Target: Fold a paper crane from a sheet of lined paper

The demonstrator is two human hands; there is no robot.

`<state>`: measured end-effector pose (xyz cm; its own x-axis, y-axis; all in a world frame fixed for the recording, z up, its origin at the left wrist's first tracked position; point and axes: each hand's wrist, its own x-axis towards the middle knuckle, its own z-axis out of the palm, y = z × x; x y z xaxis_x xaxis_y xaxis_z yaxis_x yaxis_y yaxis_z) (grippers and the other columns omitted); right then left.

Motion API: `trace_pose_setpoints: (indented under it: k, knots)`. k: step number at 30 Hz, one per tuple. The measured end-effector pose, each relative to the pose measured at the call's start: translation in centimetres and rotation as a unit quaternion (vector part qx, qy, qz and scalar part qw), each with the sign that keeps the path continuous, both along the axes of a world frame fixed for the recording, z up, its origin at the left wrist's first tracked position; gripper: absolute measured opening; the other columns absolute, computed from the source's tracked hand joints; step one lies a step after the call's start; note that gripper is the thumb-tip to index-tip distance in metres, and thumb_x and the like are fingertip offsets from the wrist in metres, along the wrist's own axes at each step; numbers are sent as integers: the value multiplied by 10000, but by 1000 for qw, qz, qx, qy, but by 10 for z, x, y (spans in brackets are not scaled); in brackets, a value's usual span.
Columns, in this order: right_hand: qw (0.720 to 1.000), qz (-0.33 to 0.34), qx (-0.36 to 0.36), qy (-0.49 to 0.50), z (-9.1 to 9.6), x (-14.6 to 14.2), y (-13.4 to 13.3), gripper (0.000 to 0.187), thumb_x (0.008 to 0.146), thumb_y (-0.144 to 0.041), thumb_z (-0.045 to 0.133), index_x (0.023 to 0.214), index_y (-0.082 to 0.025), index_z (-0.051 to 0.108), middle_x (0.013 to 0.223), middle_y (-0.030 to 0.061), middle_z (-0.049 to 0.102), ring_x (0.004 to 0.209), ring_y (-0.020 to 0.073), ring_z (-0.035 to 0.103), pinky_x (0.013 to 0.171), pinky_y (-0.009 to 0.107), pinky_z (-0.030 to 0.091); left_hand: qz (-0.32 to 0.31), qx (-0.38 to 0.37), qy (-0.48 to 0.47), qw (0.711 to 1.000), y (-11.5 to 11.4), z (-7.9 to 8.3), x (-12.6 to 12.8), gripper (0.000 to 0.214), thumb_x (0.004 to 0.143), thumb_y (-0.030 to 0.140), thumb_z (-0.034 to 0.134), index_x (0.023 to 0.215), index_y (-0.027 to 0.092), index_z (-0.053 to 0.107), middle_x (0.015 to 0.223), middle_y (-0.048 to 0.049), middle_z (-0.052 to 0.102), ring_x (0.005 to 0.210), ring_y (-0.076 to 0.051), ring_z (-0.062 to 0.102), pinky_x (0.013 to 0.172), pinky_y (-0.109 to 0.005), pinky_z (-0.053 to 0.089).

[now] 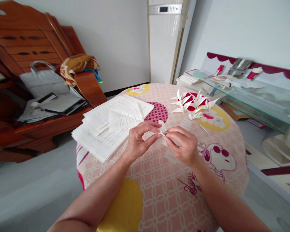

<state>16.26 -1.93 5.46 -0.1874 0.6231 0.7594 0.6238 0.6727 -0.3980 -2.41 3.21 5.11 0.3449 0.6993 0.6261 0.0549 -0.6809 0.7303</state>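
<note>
Above the middle of the round table, my left hand [142, 140] pinches one side of a small white folded paper [162, 132]. Thumb and fingers of my right hand [183, 143] are closed on its other side. The fingers hide much of the paper, so its full shape cannot be made out. Beyond my right hand, several white paper cranes [193, 103] stand grouped together on the table. To the left of my left hand lies a stack of written paper sheets [111, 129], with a loose folded sheet on top.
A patterned cloth covers the round table [159, 180]. Along the right runs a glass shelf [256, 100] with a metal pot [241, 64] and papers. At left, a wooden bench [50, 125] holds a grey bag [38, 80] and folders. A white floor-standing cabinet unit [163, 42] is behind.
</note>
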Motion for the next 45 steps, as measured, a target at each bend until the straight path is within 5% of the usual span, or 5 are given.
trace_pose_setpoints:
  k: [11, 19, 31, 38, 45]
  knots:
    - [999, -4, 36, -32, 0, -2, -1, 140, 903, -137, 586, 879, -239, 679, 856, 65, 718, 809, 207, 680, 738, 350, 556, 39, 60, 41, 997, 2, 0, -3, 137, 865, 273, 721, 926, 191, 630, 914, -52, 709, 884, -172, 670, 828, -315, 526]
    - [994, -13, -48, 99, -1, -5, 1, 79, 881, -183, 646, 815, -226, 651, 755, 23, 712, 715, 170, 676, 676, 299, 549, 10, -45, 4, 999, 1, -1, 0, 242, 852, 290, 737, 1056, 180, 665, 887, -38, 702, 819, -147, 664, 789, -277, 542]
    - [905, 40, -289, 311, -23, 1, 18, 99, 761, -255, 736, 816, -182, 697, 676, 8, 720, 552, 127, 623, 499, 230, 471, -84, -320, -61, 942, 11, -15, 12, 354, 722, 249, 797, 1033, 148, 661, 832, -41, 699, 672, -117, 651, 558, -197, 491]
    - [827, 47, -466, 312, -44, 18, 35, 193, 639, -248, 772, 803, -156, 727, 718, 29, 749, 592, 144, 649, 547, 244, 487, -43, -344, 0, 938, 29, -50, 17, 314, 743, 202, 725, 1045, 136, 672, 733, 5, 643, 585, -92, 598, 504, -176, 417]
    - [917, -47, -379, 117, -59, 26, 47, 67, 698, -172, 712, 758, -161, 738, 717, 33, 743, 644, 167, 657, 605, 268, 476, 62, -189, 156, 968, 44, -69, 24, 244, 770, 120, 658, 1009, 149, 702, 746, -4, 670, 655, -126, 623, 610, -234, 479]
